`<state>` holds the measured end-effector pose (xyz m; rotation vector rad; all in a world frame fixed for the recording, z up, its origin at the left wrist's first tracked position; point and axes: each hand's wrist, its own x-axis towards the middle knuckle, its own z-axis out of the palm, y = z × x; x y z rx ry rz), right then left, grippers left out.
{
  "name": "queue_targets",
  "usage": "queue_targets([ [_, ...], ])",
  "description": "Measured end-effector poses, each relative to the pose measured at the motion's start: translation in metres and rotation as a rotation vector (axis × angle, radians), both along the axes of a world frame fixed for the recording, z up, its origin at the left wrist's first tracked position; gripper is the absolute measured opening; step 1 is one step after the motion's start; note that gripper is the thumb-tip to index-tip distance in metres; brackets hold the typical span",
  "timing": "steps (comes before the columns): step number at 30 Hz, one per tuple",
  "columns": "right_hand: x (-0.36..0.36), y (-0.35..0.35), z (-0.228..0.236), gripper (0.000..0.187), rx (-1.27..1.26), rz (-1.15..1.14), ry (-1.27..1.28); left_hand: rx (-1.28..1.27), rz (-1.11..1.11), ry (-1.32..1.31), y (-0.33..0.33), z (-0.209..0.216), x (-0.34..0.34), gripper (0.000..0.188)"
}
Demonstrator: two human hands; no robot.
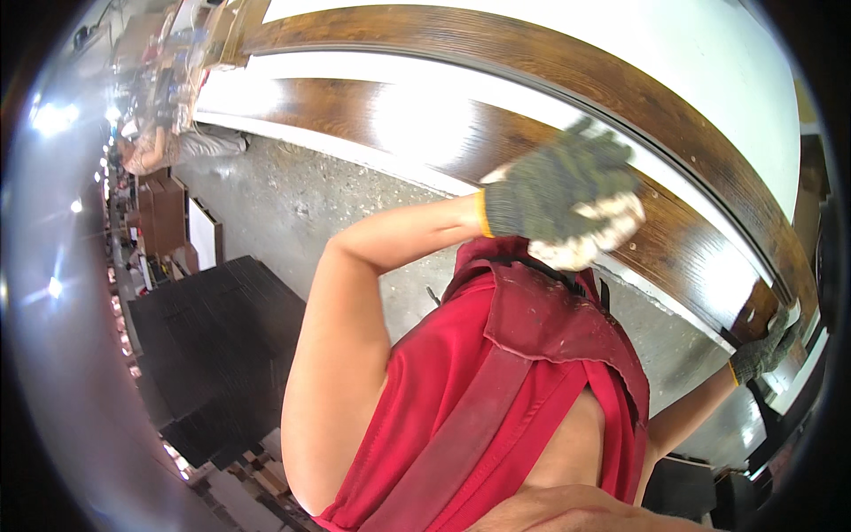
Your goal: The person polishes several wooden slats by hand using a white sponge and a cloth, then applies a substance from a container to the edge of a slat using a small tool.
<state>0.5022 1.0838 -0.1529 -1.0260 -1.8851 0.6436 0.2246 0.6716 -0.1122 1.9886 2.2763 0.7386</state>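
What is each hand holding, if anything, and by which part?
The left hand seems to hold a bunched whitish cloth, its gripped part hidden. Whether the right hand holds anything cannot be told.

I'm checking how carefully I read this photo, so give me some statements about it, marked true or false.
1. The left hand wears a dark green glove. True.
2. The right hand is bare. False: the right hand is gloved too.
3. The left hand shows in front of a brown wood-grain board. True.
4. The left glove's cuff is blue. False: the cuff is yellow.
5. The person's clothing is red. True.
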Motion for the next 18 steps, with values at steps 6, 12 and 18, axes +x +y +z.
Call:
queue_targets([
  [6,-0.048,-0.051,0.009,0.054,-0.346,0.244,0.271,0.254,0.842,-0.134,-0.153,-0.009,-0.001,0.050],
  [12,-0.128,-0.184,0.010,0.054,-0.352,0.752,0.163,0.427,0.998,-0.984,-0.209,0.001,0.044,0.050],
  [18,-0.184,-0.237,0.037,0.069,-0.380,0.890,-0.080,0.333,0.632,-0.963,-0.223,-0.032,0.046,0.031],
])
